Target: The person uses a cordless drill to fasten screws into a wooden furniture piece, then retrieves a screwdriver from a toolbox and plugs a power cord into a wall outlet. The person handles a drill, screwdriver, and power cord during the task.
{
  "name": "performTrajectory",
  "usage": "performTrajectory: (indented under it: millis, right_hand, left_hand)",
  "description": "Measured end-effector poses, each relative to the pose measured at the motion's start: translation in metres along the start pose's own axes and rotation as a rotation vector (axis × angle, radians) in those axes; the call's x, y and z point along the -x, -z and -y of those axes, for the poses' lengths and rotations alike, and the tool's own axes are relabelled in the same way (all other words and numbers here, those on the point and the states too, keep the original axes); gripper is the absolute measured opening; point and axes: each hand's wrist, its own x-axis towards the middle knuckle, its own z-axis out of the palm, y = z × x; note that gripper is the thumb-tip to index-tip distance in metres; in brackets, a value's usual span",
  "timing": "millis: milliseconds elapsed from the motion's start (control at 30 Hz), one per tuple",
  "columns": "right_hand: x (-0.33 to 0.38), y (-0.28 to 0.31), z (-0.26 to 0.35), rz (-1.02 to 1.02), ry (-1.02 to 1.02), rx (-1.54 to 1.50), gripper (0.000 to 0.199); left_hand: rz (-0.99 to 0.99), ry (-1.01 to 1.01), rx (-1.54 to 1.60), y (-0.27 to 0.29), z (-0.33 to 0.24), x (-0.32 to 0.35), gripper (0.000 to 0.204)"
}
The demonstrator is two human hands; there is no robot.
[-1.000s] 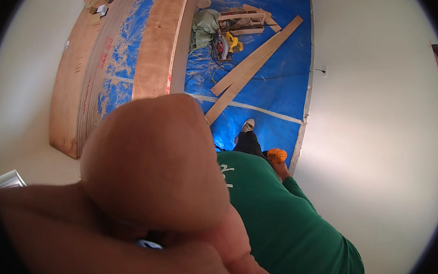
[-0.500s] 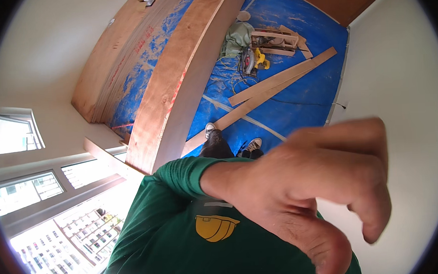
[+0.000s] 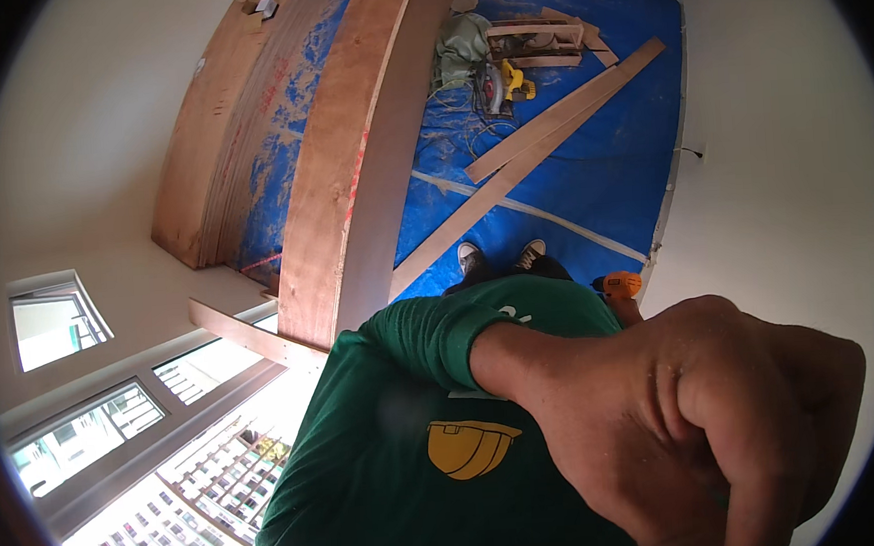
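Hand point(image 3: 706, 417) close to the camera, fingers curled inward, nothing visible in its grip. An orange drill point(image 3: 618, 285) sits nearest, just behind it, low by the wall.

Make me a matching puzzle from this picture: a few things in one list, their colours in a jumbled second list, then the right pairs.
Things:
1. floor sheet
2. shirt
3. drill
4. saw

Colours:
A. yellow and black
B. green
C. blue
D. orange

Pairs: 1-C, 2-B, 3-D, 4-A
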Motion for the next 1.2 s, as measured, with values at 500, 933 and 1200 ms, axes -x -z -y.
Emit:
performTrajectory:
  millis: [500, 933, 1200]
  right_hand:
    - [0.012, 0.007, -0.005, -0.043, -0.093, -0.027, 0.047]
    - [-0.074, 0.071, -0.024, -0.008, -0.012, 0.239, 0.042]
    - [-0.130, 0.207, -0.020, 0.027, -0.150, -0.632, 0.034]
  left_hand:
    - [0.433, 0.816, -0.436, 0.126, 0.067, 0.149, 0.018]
    - [0.808, 2.283, -0.787, 0.287, -0.060, 0.575, 0.038]
    - [0.460, 1.749, -1.042, 0.243, 0.202, 0.498, 0.037]
